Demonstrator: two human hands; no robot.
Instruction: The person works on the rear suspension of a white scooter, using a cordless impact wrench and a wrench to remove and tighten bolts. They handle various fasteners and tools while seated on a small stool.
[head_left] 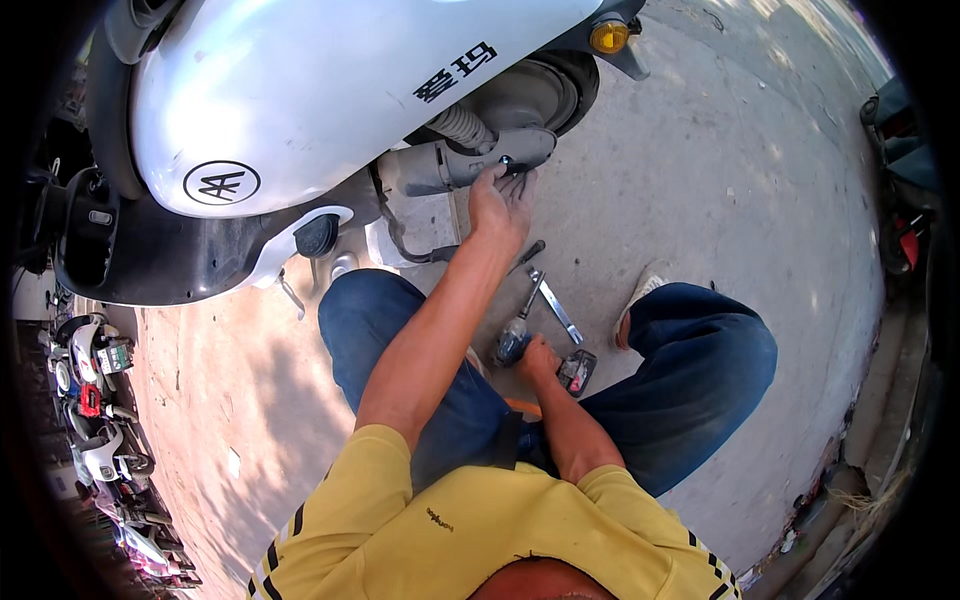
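Out on the pavement (760, 200), well in from its gutter edge, a white scooter (300, 90) is parked; how it is propped cannot be told, so it might be rocked if the rear were pushed hard. Beneath the tail the rear wheel (535, 92) is half hidden by bodywork, and at its near side a grey casing (435, 167) is exposed. Here's the busy spot: the casing's rear end is met by the left hand (500, 205), its fingers bunched and reached upward; whether anything is pinched cannot be told. Skin could be scraped there if the grip were lost on a dusty edge.

Low down, between the knees, the power driver (512, 342) is gripped by the right hand (540, 362), fingers wrapped around its handle. A trousered leg could be struck, or the long shaft (528, 298) snagged, if the trigger were squeezed early. Just beside that shaft a silver wrench (558, 308) is left flat on the pavement, where it could be kicked away by a shoe. Smallest of all, a dark fitting (510, 164) is seen at the casing's rear end; it could be damaged if it were driven crooked.
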